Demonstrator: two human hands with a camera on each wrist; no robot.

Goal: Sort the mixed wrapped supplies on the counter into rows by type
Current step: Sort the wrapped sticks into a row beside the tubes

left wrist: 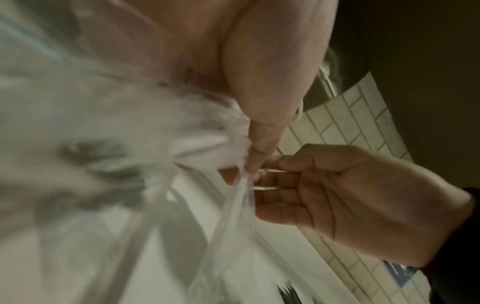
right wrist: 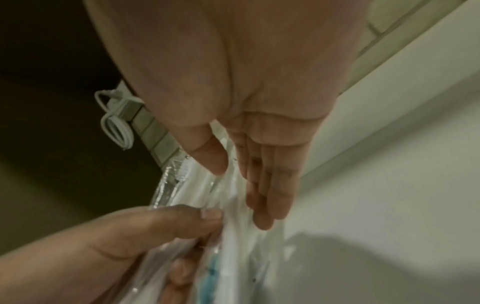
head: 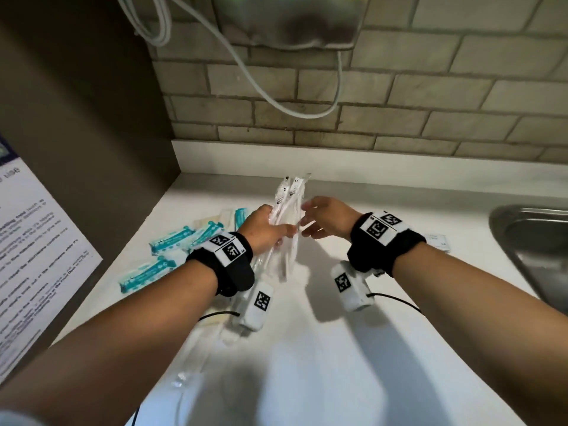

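My left hand grips a bundle of clear-wrapped white toothbrushes held upright above the white counter. Its thumb presses on the wrappers. My right hand is beside the bundle with nearly straight fingers. Its thumb and fingertips touch a wrapper's edge, and a bristle head shows through the plastic. In the right wrist view my left hand is wrapped round the bundle. Several teal packets lie on the counter to the left.
A steel sink is set in the counter at the right, with a small white packet beside it. Clear wrapped items lie under my left forearm. A white cable hangs on the tiled wall. A printed notice hangs at the left.
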